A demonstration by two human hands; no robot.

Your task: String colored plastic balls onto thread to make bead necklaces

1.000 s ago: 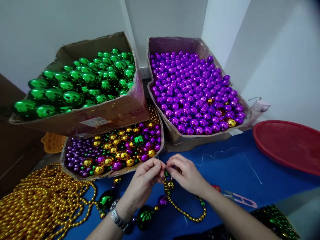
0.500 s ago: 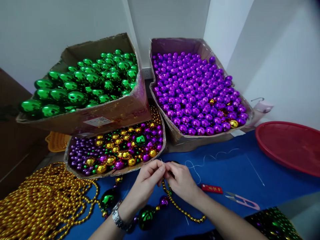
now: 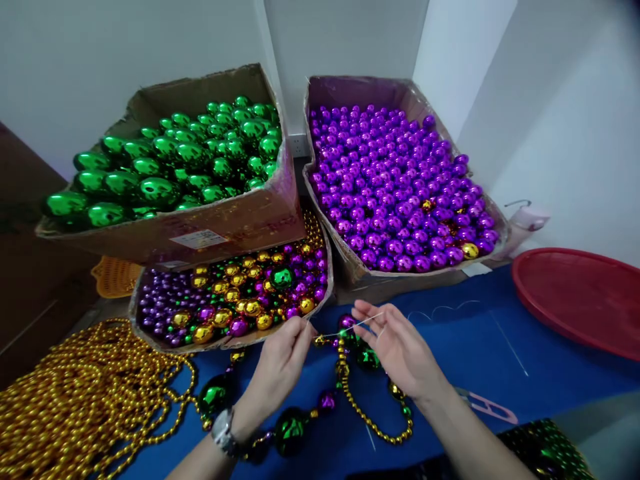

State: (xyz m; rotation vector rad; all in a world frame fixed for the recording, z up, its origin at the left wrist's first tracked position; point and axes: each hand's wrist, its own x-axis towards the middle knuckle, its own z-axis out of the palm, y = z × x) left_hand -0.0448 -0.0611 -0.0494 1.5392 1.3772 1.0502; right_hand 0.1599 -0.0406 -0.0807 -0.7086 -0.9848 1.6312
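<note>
A thin white thread (image 3: 361, 323) is stretched between my two hands above the blue cloth. My left hand (image 3: 281, 363), with a watch on its wrist, is closed in a pinch on one end. At the other end, my right hand (image 3: 403, 350) has the thread between thumb and forefinger, its other fingers loosely spread. Just below lies a bead necklace (image 3: 363, 419) of small gold beads with larger green, gold and purple balls. Another stretch of it, with a big green ball (image 3: 290, 432) and a purple ball (image 3: 327, 400), lies nearer me.
Boxes of green balls (image 3: 160, 190), purple balls (image 3: 390, 193) and mixed beads (image 3: 240, 293) stand at the back. Gold bead strands (image 3: 90, 400) are heaped at left. At right are a red tray (image 3: 580, 300) and pink-handled thread snips (image 3: 487, 407), partly hidden by my forearm.
My hands were together and have moved apart, drawing the thread taut between them. The right hand went right and its fingers spread. The red packet is now hidden behind my right arm.
</note>
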